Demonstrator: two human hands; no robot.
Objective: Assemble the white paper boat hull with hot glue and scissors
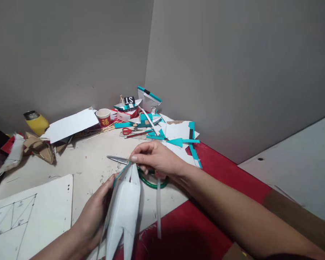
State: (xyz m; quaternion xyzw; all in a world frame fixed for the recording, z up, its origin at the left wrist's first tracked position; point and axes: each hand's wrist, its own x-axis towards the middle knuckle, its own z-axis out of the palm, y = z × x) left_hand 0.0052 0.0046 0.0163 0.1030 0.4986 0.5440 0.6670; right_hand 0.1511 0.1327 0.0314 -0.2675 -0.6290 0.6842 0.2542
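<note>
White boat-shaped paper model [127, 202] — raised above the surface [90, 169], pointed end away from the wearer. Fingers of the right hand [153, 157] are pinched together on its tip; the left hand [96, 207] supports its left side — finger closure hidden, cannot be told. Green-handled scissors [117, 159] lie partly behind the right hand.

I see left hand [99, 204] bare | right hand [150, 159] bare | left forearm [63, 241] uncovered | right forearm [224, 204] uncovered | dark edge [289, 256] beneath, unclear if sleeve
</note>
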